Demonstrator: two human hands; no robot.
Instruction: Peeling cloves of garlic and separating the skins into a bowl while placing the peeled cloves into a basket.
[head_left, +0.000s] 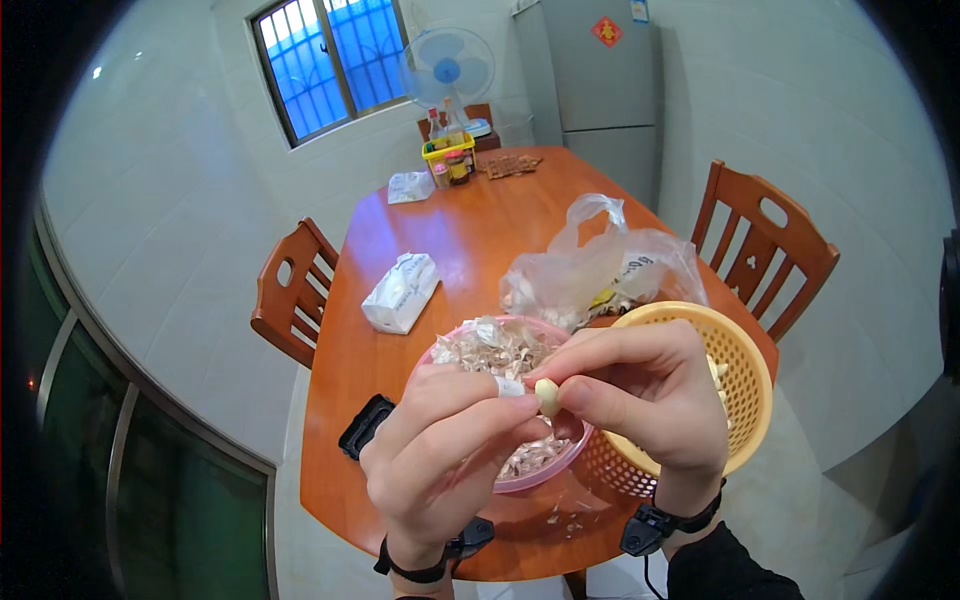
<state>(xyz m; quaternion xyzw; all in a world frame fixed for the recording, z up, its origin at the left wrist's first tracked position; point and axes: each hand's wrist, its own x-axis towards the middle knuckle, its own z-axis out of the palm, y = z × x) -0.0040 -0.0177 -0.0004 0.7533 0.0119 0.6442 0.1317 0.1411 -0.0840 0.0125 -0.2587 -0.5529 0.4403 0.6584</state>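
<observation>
A pale peeled garlic clove (547, 397) is pinched between my two hands. The fingertips of my left hand (450, 439) grip it from the left. From the other side, the thumb and index finger of my right hand (660, 390) hold it. Something white, perhaps tape, covers the tip of my left index finger. Below my hands sits a pink bowl (540, 480) heaped with papery garlic skins (491, 349). A yellow plastic colander (739, 330) stands to the right, partly hidden by my right hand, with several pale cloves (718, 369) inside.
A translucent plastic bag (600, 262) lies behind the bowl on the wooden table (465, 240). On the left are a tissue pack (401, 292) and a black object (366, 426). A yellow condiment basket (450, 154) stands far back. Wooden chairs (292, 289) flank the table.
</observation>
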